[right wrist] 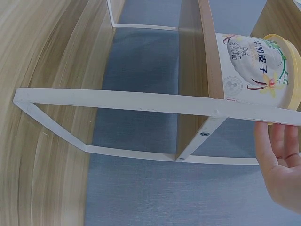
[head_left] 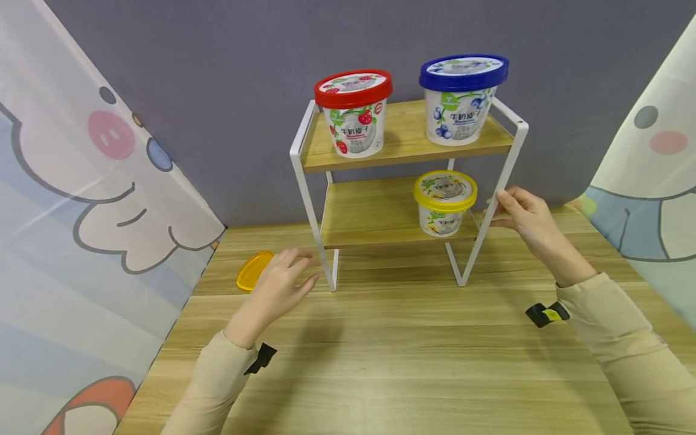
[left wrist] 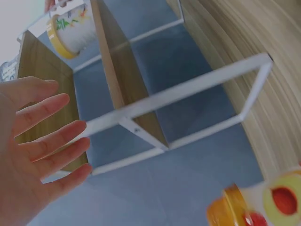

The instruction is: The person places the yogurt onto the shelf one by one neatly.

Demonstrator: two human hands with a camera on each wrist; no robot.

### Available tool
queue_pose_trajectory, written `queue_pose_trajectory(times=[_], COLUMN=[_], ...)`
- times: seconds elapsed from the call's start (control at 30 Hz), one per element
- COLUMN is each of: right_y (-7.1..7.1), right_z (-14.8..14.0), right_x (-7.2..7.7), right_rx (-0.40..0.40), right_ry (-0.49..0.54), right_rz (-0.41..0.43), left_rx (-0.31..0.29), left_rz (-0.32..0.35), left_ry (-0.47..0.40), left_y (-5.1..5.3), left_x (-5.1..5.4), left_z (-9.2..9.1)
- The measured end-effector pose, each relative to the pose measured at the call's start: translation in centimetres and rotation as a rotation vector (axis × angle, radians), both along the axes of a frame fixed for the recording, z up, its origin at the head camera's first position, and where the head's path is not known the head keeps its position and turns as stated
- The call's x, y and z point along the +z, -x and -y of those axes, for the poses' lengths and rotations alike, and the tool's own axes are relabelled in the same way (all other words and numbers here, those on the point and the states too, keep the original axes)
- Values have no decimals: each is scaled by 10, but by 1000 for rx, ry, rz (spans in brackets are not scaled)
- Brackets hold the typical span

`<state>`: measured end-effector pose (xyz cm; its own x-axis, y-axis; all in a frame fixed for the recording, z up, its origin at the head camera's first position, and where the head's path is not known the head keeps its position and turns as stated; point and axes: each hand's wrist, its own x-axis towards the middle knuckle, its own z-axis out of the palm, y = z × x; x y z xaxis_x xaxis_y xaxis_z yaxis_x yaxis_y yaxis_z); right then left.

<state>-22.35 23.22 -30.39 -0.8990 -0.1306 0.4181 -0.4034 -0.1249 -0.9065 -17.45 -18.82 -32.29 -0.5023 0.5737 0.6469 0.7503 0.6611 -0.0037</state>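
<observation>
A two-tier shelf rack (head_left: 405, 160) with white metal legs and wooden boards stands on the table. Its top board carries a red-lidded tub (head_left: 356, 130) and a blue-lidded tub (head_left: 459, 115). A smaller yellow-lidded tub (head_left: 443, 217) sits toward the right of the lower board. My right hand (head_left: 530, 220) holds the rack's right front leg, thumb in front and fingers partly hidden behind it. Beside the left front leg is my left hand (head_left: 283, 281), its fingers spread and holding nothing; the left wrist view shows the spread palm (left wrist: 42, 146).
An orange-yellow object (head_left: 253, 270) lies left of the rack, partly behind my left hand. In the left wrist view, a blurred container with an orange cap (left wrist: 225, 207) shows at lower right. A grey wall (head_left: 234, 90) stands behind; cartoon-printed curtains (head_left: 70, 181) flank the wooden table (head_left: 402, 362).
</observation>
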Motion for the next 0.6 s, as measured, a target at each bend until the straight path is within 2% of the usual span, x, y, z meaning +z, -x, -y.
queue_pose_trajectory(times=[0.17, 0.4, 0.6], right_y=[0, 0, 0], right_z=[0, -1, 0], right_x=[0, 0, 1], right_rx=[-5, -7, -9], right_ry=[-7, -4, -4], right_rz=[3, 6, 9], left_rx=[60, 105, 172], left_rz=[31, 40, 108], left_ry=[4, -12, -10], left_y=[-4, -2, -2], left_x=[-3, -10, -15], left_z=[16, 40, 56])
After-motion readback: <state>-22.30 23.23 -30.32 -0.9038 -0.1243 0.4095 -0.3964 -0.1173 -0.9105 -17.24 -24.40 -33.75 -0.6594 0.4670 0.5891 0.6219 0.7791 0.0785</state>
